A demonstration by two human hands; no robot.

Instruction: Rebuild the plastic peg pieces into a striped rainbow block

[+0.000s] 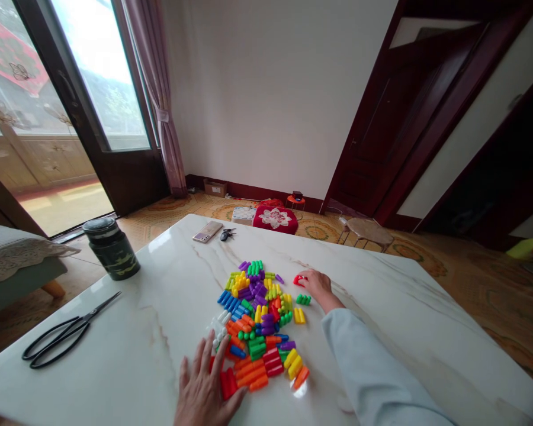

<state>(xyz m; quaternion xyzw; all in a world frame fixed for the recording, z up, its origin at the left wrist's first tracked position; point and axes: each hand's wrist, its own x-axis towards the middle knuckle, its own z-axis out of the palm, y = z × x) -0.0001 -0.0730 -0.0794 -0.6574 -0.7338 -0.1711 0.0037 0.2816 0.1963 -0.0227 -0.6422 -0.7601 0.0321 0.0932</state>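
Observation:
A heap of coloured plastic toy pieces (253,290), shaped like short joined rods, covers the middle of the table (169,296). My left hand (206,378) lies at the near left edge of the heap, fingers spread, beside red pieces (228,383) and orange ones (251,373). Beyond the heap's right side, my right hand (316,284) pinches a red toy piece (299,280) between thumb and fingers. A green piece (303,299) and a yellow piece (299,316) lie just below that hand, apart from the main pile. White pieces (221,324) sit above my left fingertips.
Black-handled scissors (66,337) lie at the table's left. Near its left edge stands a dark green lidded canister (111,248). A phone (207,232) and keys (227,234) rest at the far edge. Beyond are a red cushioned stool (275,219) and a wooden stool (368,231).

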